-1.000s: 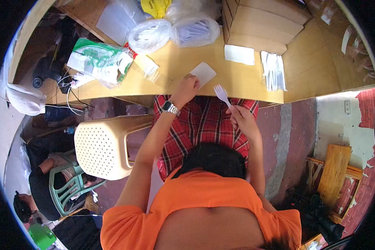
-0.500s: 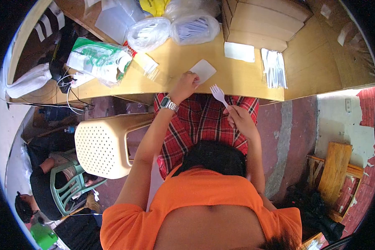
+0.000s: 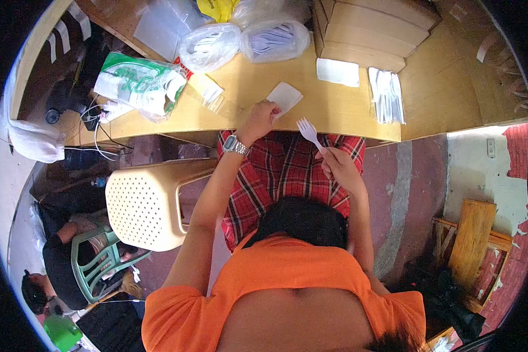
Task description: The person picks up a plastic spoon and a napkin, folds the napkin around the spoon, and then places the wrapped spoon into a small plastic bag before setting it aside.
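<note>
Fork (image 3: pixel 306 129) out in front now, in the head view: the right hand (image 3: pixel 340 167) has its handle gripped between closed fingers, the tines pointing up towards the left. It's swung a touch that way compared with a second ago, bringing the tines nearer the white paper (image 3: pixel 286 97), but the two are still apart, nothing around the fork.

Over on the table (image 3: pixel 328 108), the left hand (image 3: pixel 260 120), silver watch (image 3: pixel 238 145) on the wrist, has its fingers curled at the paper's near corner. Pinching it or just pressing it down? Can't tell from here. That contact hasn't changed, so each hand has its own piece.

Further back, two clear bags (image 3: pixel 210 47) (image 3: pixel 274 42) hold white pieces, side by side. To the right, a flat white sheet (image 3: pixel 338 73) lies near the cardboard box (image 3: pixel 372 35), and just beside it there's a row of slim white pieces (image 3: pixel 386 97). Green-and-white pack (image 3: pixel 136 85) off to the left. Red plaid cloth (image 3: pixel 278 167) shows below the table edge, under the right hand's side.
</note>
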Demonstrator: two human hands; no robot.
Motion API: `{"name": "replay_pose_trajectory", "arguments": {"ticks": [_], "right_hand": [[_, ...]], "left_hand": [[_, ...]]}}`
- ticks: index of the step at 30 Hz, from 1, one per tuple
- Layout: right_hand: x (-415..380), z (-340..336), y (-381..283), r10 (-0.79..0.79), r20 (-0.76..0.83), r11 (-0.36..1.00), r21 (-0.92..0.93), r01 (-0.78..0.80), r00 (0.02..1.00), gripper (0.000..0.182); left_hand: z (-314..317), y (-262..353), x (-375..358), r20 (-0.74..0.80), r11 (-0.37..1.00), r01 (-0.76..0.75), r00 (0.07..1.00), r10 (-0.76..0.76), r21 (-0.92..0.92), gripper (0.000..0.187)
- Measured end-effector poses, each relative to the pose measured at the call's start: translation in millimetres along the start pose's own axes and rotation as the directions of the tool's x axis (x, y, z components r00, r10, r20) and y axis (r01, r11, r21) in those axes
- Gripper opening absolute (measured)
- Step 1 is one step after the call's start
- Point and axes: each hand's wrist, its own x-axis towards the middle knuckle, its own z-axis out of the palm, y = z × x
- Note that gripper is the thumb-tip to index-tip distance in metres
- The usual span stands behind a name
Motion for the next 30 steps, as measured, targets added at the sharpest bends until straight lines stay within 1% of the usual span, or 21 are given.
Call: {"name": "replay_pose_trajectory", "arguments": {"ticks": [2, 4, 7, 10, 13, 16, 19, 22, 25, 28, 30], "right_hand": [[-0.6, -1.4, 0.9, 0.013, 0.0, 0.999, 0.044, -0.013, 1.0, 0.029], [1.0, -1.3, 4.4, 0.003, -0.013, 1.0, 0.024, -0.003, 1.0, 0.028], [2.2, -2.4, 5.2, -0.004, -0.006, 1.0, 0.005, 0.004, 1.0, 0.028], [1.4, -1.5, 0.2, -0.001, 0.003, 1.0, 0.009, 0.001, 1.0, 0.028], [1.3, -0.1, 0.8, -0.012, 0.004, 1.0, -0.003, 0.012, 1.0, 0.028], [1.2, 0.5, 0.4, -0.007, 0.011, 1.0, 0.001, 0.007, 1.0, 0.029], [0.3, 1.1, -1.6, 0.025, 0.013, 1.0, 0.002, -0.025, 1.0, 0.029], [-0.4, 1.1, -4.2, 0.021, 0.013, 1.0, -0.008, -0.021, 1.0, 0.03], [-1.2, 1.3, -4.5, 0.016, 0.017, 1.0, -0.011, -0.016, 1.0, 0.031], [-1.2, 1.2, -5.9, 0.04, 0.021, 0.999, -0.002, -0.04, 0.999, 0.03], [-1.1, 1.9, -6.5, 0.047, 0.022, 0.999, 0.005, -0.047, 0.999, 0.03]], "left_hand": [[0.0, -2.9, 0.4, 0.007, 0.999, 0.015, 1.0, -0.014, -0.028, 0.015], [-3.3, -2.3, 1.2, 0.038, 0.997, 0.046, 0.998, -0.044, -0.059, 0.014], [-0.5, -5.0, 1.2, 0.006, 0.995, 0.036, 0.999, -0.035, -0.09, 0.014], [1.1, -2.7, 1.2, -0.024, 0.996, 0.042, 0.999, -0.044, -0.078, 0.017], [-1.3, 7.3, 2.1, 0.002, 0.992, 0.109, 0.994, -0.109, -0.065, 0.021], [4.5, 1.5, 3.4, -0.029, 0.989, 0.087, 0.995, -0.091, -0.124, 0.024], [8.7, -2.5, 5.6, -0.028, 0.984, 0.096, 0.994, -0.101, -0.147, 0.024], [9.8, -4.1, 7.7, -0.022, 0.994, 0.082, 0.996, -0.083, -0.067, 0.023], [10.5, -5.0, 6.7, -0.045, 0.993, 0.057, 0.997, -0.062, -0.104, 0.022], [11.1, -4.8, 6.0, -0.049, 0.997, 0.053, 0.997, -0.056, -0.062, 0.021], [10.6, -5.1, 5.9, -0.041, 0.996, 0.043, 0.998, -0.046, -0.077, 0.021]]}}
